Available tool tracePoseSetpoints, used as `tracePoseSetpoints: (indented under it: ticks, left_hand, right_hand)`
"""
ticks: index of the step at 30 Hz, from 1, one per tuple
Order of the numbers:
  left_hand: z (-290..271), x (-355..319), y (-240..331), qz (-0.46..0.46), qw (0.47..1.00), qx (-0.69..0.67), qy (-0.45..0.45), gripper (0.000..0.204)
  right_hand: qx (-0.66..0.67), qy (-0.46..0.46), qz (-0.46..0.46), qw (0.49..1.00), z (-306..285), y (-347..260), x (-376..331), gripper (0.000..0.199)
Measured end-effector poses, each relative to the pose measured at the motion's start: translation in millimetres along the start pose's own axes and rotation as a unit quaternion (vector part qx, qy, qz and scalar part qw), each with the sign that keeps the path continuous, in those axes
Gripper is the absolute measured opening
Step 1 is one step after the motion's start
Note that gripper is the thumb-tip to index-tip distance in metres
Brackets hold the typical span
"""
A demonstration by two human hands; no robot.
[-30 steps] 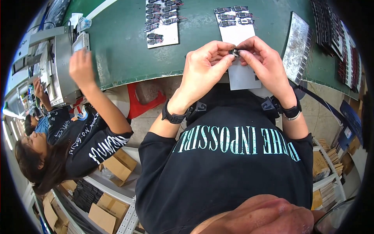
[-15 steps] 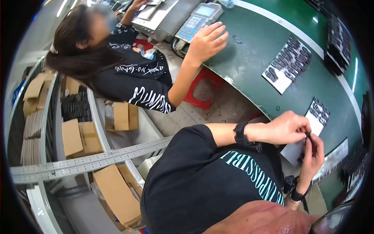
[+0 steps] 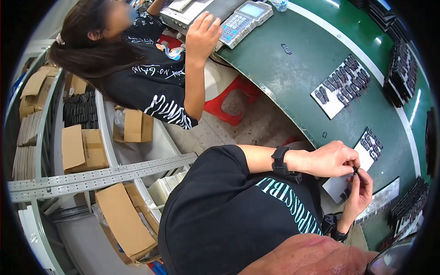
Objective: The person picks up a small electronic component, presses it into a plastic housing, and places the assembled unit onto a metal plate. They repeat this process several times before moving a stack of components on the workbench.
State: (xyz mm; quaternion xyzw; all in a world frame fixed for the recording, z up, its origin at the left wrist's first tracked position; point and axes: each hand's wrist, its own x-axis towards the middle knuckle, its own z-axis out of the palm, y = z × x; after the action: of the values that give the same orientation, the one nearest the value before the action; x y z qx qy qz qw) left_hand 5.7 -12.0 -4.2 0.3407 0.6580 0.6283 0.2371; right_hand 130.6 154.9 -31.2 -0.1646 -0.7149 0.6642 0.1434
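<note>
The left hand (image 3: 332, 159) and right hand (image 3: 359, 195) meet at about four o'clock in the view, fingertips of both pinched shut on a small dark part (image 3: 355, 170) held just above a white sheet (image 3: 362, 158) that carries rows of similar dark parts. That sheet lies near the curved near edge of the green table (image 3: 298, 73), which sweeps from twelve o'clock down to four. At two o'clock a second white sheet (image 3: 331, 98) of parts sits well apart, with bare green between. Black trays (image 3: 401, 75) crowd the far rim at two to three o'clock. At eleven o'clock a co-worker's hand (image 3: 201, 32) rests beside a grey keypad device (image 3: 243, 23). Cardboard boxes (image 3: 78, 146) fill shelving at nine o'clock.
</note>
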Motion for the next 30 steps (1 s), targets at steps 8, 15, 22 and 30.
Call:
tracePoseSetpoints:
  ticks: [8, 15, 22, 30]
  left_hand:
    - [3.9, -0.2, -4.0, 0.008, 1.0, 0.019, 0.006, 0.015]
    - [11.5, -4.9, -0.7, 0.0, 1.0, 0.016, -0.002, 0.015]
    - [1.2, -6.8, -3.5, -0.037, 0.999, 0.023, 0.032, 0.023]
    - [14.9, 1.9, 2.4, -0.157, 0.976, -0.151, 0.001, 0.019]
  right_hand:
    - [0.019, -0.013, 0.011, 1.0, 0.9, 2.9, 2.8, 0.018]
    - [0.032, -0.015, 0.031, 0.999, -3.7, 3.1, -5.9, 0.017]
    - [-0.016, -0.026, 0.045, 0.999, 21.1, -15.8, 5.7, 0.015]
    - [0.148, -0.022, 0.103, 0.983, -2.4, -20.6, 4.2, 0.019]
